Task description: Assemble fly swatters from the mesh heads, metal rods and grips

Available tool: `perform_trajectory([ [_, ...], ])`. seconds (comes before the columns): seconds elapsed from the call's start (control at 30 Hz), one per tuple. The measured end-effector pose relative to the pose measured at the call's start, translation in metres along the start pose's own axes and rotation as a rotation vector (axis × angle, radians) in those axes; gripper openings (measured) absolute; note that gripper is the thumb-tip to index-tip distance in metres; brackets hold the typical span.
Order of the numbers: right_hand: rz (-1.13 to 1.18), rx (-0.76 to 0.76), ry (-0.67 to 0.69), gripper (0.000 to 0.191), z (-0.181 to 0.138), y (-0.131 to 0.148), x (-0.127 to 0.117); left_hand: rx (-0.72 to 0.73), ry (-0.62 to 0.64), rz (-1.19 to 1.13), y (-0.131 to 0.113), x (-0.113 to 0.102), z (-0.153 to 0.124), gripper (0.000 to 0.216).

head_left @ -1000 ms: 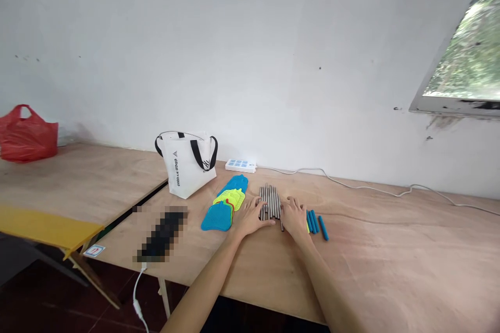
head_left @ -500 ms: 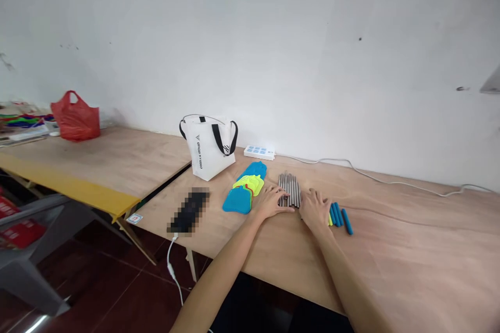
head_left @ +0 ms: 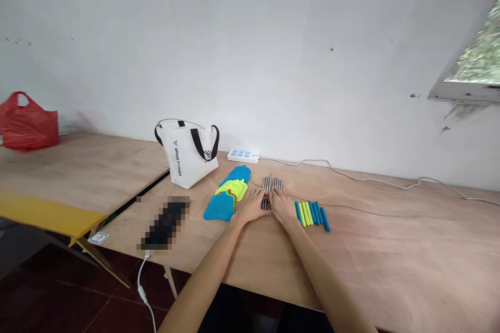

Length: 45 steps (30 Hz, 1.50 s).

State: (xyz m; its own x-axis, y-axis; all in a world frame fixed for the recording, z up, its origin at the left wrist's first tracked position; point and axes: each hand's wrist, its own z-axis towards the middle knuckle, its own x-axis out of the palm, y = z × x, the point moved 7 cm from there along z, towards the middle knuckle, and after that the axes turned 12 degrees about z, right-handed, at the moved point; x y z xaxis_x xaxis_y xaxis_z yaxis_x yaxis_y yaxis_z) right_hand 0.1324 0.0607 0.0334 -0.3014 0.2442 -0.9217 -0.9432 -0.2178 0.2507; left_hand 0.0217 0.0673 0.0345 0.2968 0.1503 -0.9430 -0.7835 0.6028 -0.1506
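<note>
Rods (head_left: 266,186) in the head view lie on the table (head_left: 383,255), long axes toward the wall (head_left: 250,52); left hand (head_left: 252,206) and right hand (head_left: 283,205), equally near, curve loosely over their near parts; whether either grips any, I cannot tell.

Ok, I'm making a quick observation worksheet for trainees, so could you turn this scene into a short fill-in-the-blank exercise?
1. The left hand and right hand are at the metal rods, on the ____ side of the blue and yellow sticks.
2. The white bag has ____ handles.
3. The plastic bag at the far left is ____.
4. The power strip lies near the foot of the ____.

Missing words: left; black; red; wall.
</note>
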Motion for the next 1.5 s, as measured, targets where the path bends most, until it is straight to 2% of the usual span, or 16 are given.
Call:
perform_trajectory([
  [0.13,0.010,0.003,0.006,0.048,-0.004,0.003,-0.003,-0.064,0.048,0.001,0.005,0.002,-0.001,0.067],
  [0.27,0.028,0.049,-0.004,0.048,0.002,-0.002,-0.008,-0.107,0.067,0.010,0.007,0.002,-0.003,0.075],
  [0.37,0.044,0.099,-0.018,0.044,0.020,-0.014,-0.014,-0.090,0.055,-0.011,0.005,0.000,-0.003,0.080],
  [0.53,0.073,0.155,0.019,0.034,0.064,-0.037,-0.013,-0.085,0.053,-0.034,0.002,-0.002,-0.005,0.077],
  [0.67,0.078,0.177,0.068,0.039,0.092,-0.048,-0.004,-0.086,0.033,-0.044,0.002,-0.003,-0.007,0.080],
  [0.77,0.064,0.170,0.092,0.041,0.104,-0.053,0.003,-0.043,0.025,-0.080,0.001,-0.002,-0.006,0.067],
  [0.87,0.043,0.131,0.123,0.041,0.108,-0.057,0.009,0.004,0.027,-0.115,-0.001,-0.002,-0.005,0.058],
  [1.03,0.026,0.041,0.138,0.036,0.106,-0.057,0.010,0.005,0.012,-0.118,-0.001,-0.002,-0.003,0.066],
  [1.2,0.018,0.015,0.154,0.033,0.103,-0.053,0.007,-0.004,0.033,-0.091,0.000,0.000,-0.003,0.068],
  [1.33,0.003,0.074,0.151,0.036,0.101,-0.055,0.006,0.018,0.033,-0.083,-0.001,-0.001,-0.004,0.075],
  [1.5,-0.020,0.273,0.120,0.039,0.099,-0.079,0.001,0.104,0.027,-0.079,-0.020,-0.003,-0.004,0.090],
])
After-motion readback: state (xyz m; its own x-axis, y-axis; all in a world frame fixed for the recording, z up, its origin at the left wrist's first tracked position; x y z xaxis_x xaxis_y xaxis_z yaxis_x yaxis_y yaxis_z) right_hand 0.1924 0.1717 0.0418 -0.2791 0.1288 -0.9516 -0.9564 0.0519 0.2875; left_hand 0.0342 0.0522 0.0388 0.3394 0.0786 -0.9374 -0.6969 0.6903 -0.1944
